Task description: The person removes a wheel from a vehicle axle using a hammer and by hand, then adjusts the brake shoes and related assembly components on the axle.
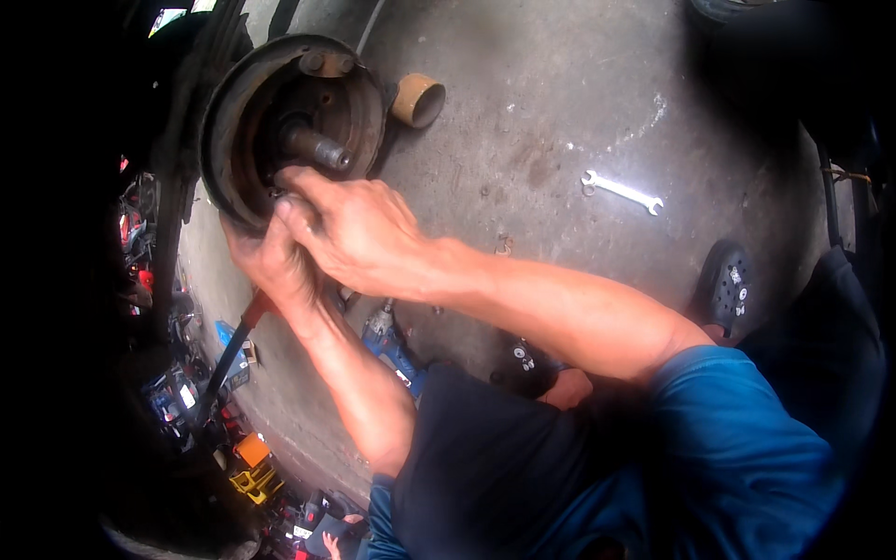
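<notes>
A rusty round brake backing plate [371, 103] stands at the upper left, with a threaded spindle [317, 147] jutting from its centre. My right hand [364, 229] reaches to the plate's lower inner side, its thumb and index finger pinched together. My left hand [275, 261] is just below, closed at the plate's lower rim with its thumb raised beside the right fingers. Some of the left fingers are hidden by the rim and the right hand. Whatever small part lies between the fingertips is too covered to name.
On the concrete floor lie a double open-ended wrench [623, 193], a tan hollow cylinder [418, 101] and a blue power tool [387, 341]. A red-and-black bar [238, 347] slants below my left hand. Yellow and orange items [254, 471] and another person's hand [331, 544] show at lower left.
</notes>
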The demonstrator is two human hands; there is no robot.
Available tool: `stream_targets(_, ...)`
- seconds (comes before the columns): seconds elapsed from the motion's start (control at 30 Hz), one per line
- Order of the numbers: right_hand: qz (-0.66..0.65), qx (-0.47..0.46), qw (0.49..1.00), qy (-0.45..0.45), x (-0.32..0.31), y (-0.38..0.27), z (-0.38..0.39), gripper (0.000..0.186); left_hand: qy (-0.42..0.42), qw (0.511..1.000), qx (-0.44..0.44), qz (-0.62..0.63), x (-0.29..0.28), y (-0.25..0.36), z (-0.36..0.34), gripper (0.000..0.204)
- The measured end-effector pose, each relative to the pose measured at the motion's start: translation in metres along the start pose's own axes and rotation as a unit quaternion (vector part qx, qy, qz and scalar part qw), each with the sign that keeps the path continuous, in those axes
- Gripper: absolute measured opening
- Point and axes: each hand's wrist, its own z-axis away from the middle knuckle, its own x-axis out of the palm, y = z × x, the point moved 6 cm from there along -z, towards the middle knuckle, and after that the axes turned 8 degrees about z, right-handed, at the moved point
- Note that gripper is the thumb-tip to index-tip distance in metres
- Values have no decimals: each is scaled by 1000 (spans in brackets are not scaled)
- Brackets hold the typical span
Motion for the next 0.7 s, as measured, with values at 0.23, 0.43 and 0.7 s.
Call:
stream_targets(0.23,-90,222,968,72,-16,88,42,50,-4,999,35,6,4,-5,0,55)
stream_targets(0.43,108,270,943,160,-94,180,47,42,25,998,16,53,-11,-8,13,63)
stream_targets(0.7,362,248,889,133,-147,213,76,32,128,968,-41,-214,-57,-126,103,12)
